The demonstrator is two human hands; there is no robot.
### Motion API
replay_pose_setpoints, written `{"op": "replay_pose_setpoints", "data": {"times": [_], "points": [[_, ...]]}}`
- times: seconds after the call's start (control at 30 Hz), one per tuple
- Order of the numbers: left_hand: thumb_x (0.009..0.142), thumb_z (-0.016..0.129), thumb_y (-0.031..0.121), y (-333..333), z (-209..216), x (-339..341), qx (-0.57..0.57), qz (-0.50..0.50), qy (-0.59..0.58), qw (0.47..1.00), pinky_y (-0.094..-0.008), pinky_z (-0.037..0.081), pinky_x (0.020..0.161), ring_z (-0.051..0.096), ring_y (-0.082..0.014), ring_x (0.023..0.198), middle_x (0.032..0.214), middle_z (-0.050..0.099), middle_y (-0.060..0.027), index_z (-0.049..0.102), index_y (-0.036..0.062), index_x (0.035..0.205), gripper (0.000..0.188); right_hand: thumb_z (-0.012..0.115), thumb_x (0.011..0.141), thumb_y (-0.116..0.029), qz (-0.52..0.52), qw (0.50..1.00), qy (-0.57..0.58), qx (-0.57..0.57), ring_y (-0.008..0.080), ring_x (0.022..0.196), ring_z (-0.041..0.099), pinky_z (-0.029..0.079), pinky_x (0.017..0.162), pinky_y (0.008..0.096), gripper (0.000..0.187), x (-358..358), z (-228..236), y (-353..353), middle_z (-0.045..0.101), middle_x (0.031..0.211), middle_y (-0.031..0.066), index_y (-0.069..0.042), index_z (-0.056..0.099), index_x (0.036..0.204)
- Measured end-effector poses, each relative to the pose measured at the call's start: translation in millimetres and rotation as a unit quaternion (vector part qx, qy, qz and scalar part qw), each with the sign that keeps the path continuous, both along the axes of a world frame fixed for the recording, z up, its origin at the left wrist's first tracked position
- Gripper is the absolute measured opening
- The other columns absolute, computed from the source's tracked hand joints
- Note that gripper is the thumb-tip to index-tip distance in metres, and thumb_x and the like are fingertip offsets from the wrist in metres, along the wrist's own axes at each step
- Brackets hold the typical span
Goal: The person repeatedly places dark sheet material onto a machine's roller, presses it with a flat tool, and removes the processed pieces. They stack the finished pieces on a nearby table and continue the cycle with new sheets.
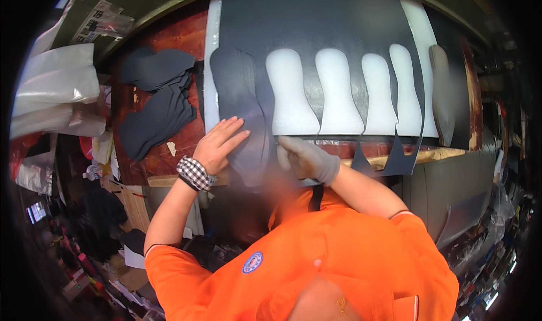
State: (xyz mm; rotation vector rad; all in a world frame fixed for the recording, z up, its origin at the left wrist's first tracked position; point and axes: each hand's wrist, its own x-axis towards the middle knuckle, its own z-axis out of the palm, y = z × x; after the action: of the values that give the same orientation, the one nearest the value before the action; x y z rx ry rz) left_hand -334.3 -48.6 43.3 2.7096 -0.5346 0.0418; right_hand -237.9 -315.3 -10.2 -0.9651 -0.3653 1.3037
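Note:
My left hand is bare, with a checked band at the wrist. Its fingers stretch out flat at the edge of dark insole-shaped pieces lying on a black sheet. My right hand wears a grey, stained glove and is closed beside the sheet's near edge. Whatever its fingers may hold is hidden. Several insole-shaped openings run across the sheet, and a white board shows through them. Pointed offcut strips hang over the near edge at the right. A blur covers the area between my hands.
Stacks of dark cut pieces lie on the reddish table at left. A brownish insole-shaped piece rests at the right. Clear plastic sheeting hangs at far left. A grey panel stands below the table's right side.

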Motion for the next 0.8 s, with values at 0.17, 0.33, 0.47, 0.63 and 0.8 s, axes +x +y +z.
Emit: {"op": "replay_pose_setpoints", "data": {"times": [0.17, 0.33, 0.47, 0.63, 0.8], "points": [[0.087, 0.062, -0.007, 18.1, 28.3, 11.6, -0.293, 0.161, -0.151, 0.930, -0.0382, 0.051, 0.100, 0.067, -0.0266, 0.111, 0.115, 0.071, -0.0151, 0.067, -0.0026, 0.115, 0.028, 0.057, 0.102, -0.025, 0.103, 0.977, -0.172, -0.072, 0.0126, 0.070, 0.055, 0.045, 0.067, 0.0297, 0.027, -8.8, 27.6, -41.7, 0.058, 0.073, 0.0050, -0.003, 0.063, 0.087], [0.098, 0.070, 0.019, 103.5, 136.3, -33.5, -0.118, 0.490, -0.450, 0.737, -0.0319, 0.054, 0.082, 0.065, -0.0142, 0.087, 0.106, 0.073, -0.0130, 0.070, -0.0081, 0.109, 0.029, 0.065, 0.095, -0.022, 0.119, 0.922, -0.315, -0.189, 0.0155, 0.081, 0.060, 0.049, 0.074, 0.0307, 0.020, -26.5, 59.5, -99.7, 0.064, 0.085, 0.0065, -0.003, 0.066, 0.088], [0.096, 0.069, 0.012, 126.0, 176.8, -78.7, -0.023, 0.493, -0.509, 0.705, -0.0332, 0.056, 0.075, 0.073, -0.0194, 0.084, 0.105, 0.075, -0.0165, 0.070, -0.0054, 0.112, 0.024, 0.064, 0.092, -0.008, -0.091, 0.888, -0.394, -0.219, 0.0216, 0.101, 0.065, 0.050, 0.088, 0.0325, 0.010, -5.2, 84.4, -133.9, 0.068, 0.111, 0.0142, 0.000, 0.068, 0.097], [0.074, 0.064, -0.007, 131.3, 97.1, -48.9, 0.228, 0.489, -0.365, 0.759, -0.0389, 0.058, 0.086, 0.071, -0.0335, 0.098, 0.114, 0.071, -0.0148, 0.067, 0.0053, 0.121, 0.049, 0.061, 0.094, -0.006, -0.269, 0.760, -0.504, -0.310, 0.0239, 0.106, 0.063, 0.047, 0.095, 0.0331, 0.012, 56.1, 84.6, -179.0, 0.067, 0.114, 0.0172, 0.003, 0.066, 0.100], [0.079, 0.071, 0.008, 82.6, -13.5, -2.2, 0.149, 0.512, 0.031, 0.846, -0.0727, 0.031, 0.108, 0.035, -0.0414, 0.143, 0.149, 0.042, -0.0181, 0.057, 0.0102, 0.134, 0.056, 0.066, 0.092, -0.016, -0.273, 0.457, -0.696, -0.483, 0.0399, 0.125, 0.052, 0.041, 0.106, 0.0465, 0.035, 115.8, 49.7, -284.7, 0.057, 0.132, 0.0237, 0.002, 0.062, 0.123]]}}
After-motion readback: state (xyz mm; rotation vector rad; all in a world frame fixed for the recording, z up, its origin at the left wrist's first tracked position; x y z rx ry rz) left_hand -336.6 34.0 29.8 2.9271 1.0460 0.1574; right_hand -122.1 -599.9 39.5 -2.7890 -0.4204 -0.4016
